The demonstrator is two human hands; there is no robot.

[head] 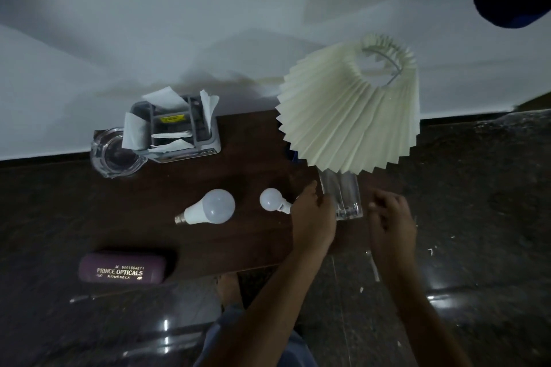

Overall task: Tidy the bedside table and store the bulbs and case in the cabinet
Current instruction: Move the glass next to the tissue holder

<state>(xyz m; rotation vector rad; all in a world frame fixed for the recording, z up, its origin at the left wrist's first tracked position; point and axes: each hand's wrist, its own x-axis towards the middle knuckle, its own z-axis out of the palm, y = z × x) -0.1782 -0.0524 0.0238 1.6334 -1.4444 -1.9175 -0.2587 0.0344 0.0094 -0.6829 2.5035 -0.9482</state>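
Note:
Two white bulbs lie on the dark wooden bedside table (244, 164): a large bulb (210, 207) in the middle and a small bulb (272, 200) to its right. A purple glasses case (122, 268) marked "Prince Opticals" lies at the front left corner. A lamp with a cream pleated shade (348, 116) and a clear glass base (346, 197) stands at the right. My left hand (313, 217) touches the left side of the glass base, next to the small bulb's cap. My right hand (390, 220) hovers just right of the base, fingers loosely curled, holding nothing.
A grey tissue holder (176, 128) with white tissues stands at the back of the table, with a glass ashtray (114, 153) to its left. A white wall rises behind. Dark glossy floor surrounds the table, and my foot (228, 287) shows below its front edge.

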